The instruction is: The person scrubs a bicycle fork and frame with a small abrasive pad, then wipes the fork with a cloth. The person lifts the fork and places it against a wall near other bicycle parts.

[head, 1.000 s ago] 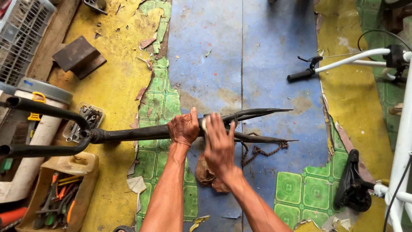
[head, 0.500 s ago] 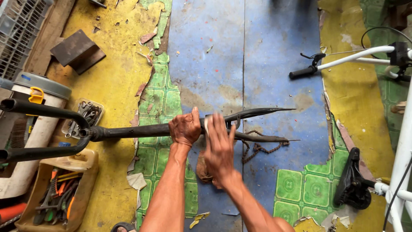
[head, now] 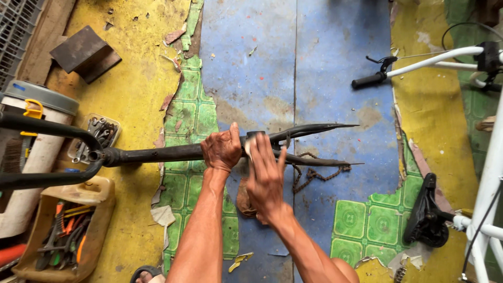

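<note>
A black bicycle frame (head: 157,154) lies across the view, its forked stays (head: 314,129) pointing right. My left hand (head: 221,149) grips the tube near the fork's root. My right hand (head: 266,175) presses a small pale piece, maybe sandpaper (head: 248,147), against the tube just right of the left hand, fingers stretched flat. Whether the right hand truly grips that piece is hard to tell. A rusty chain (head: 314,174) lies on the floor under the stays.
A white bicycle (head: 492,157) with black grip (head: 368,80) and saddle (head: 425,217) stands at right. At left are a tool-filled yellow container (head: 68,230), a tray of wrenches (head: 97,135), a white bucket (head: 31,152) and a metal block (head: 84,52). The floor covering is peeling.
My right hand has slid slightly along the tube near the fork and its fingers have spread flatter. The left hand keeps its grip; the frame has barely moved.
</note>
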